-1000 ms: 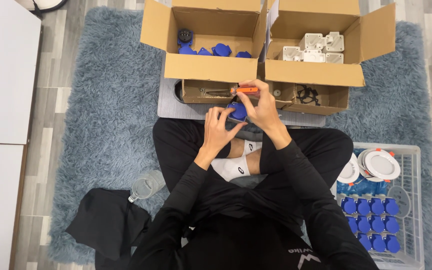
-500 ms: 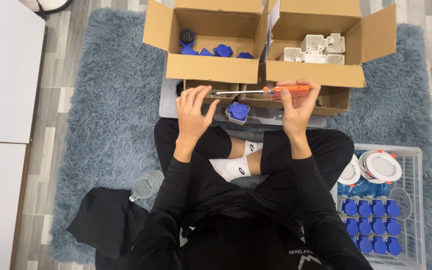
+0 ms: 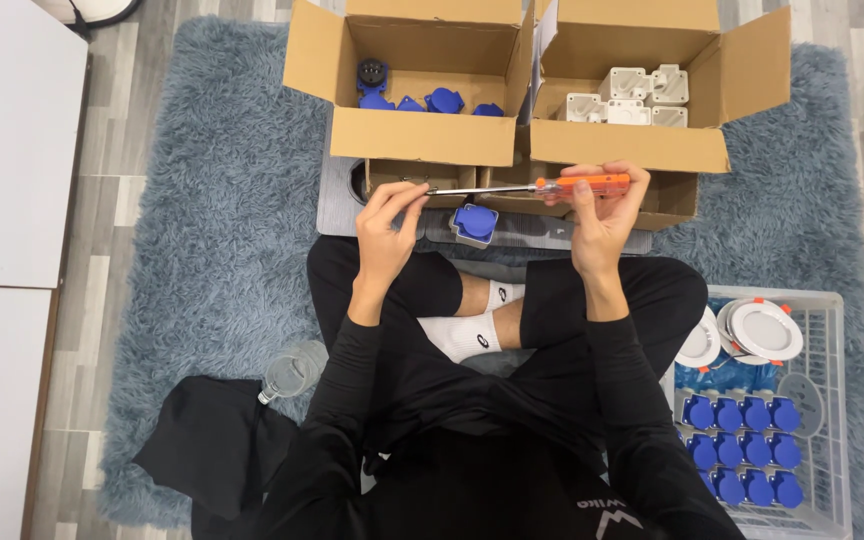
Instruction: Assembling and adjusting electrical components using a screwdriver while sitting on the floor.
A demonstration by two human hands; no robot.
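My right hand (image 3: 602, 215) grips the orange handle of a screwdriver (image 3: 584, 184), held level in front of the boxes. The fingertips of my left hand (image 3: 388, 215) pinch the tip of its metal shaft (image 3: 477, 190). Below the shaft, a blue and grey socket part (image 3: 474, 223) rests on a grey board (image 3: 337, 205) between my hands. I sit cross-legged on a blue-grey shaggy rug (image 3: 212, 220).
Two open cardboard boxes stand ahead: the left one (image 3: 417, 135) holds blue parts, the right one (image 3: 632, 145) white parts. A wire basket (image 3: 837, 400) at my right holds blue parts and white round fittings. A plastic bottle (image 3: 290, 372) and black cloth (image 3: 207, 450) lie at my left.
My hands left the blue socket part, which now lies on the grey board. They moved apart and hold the screwdriver level, the left fingers at its tip.
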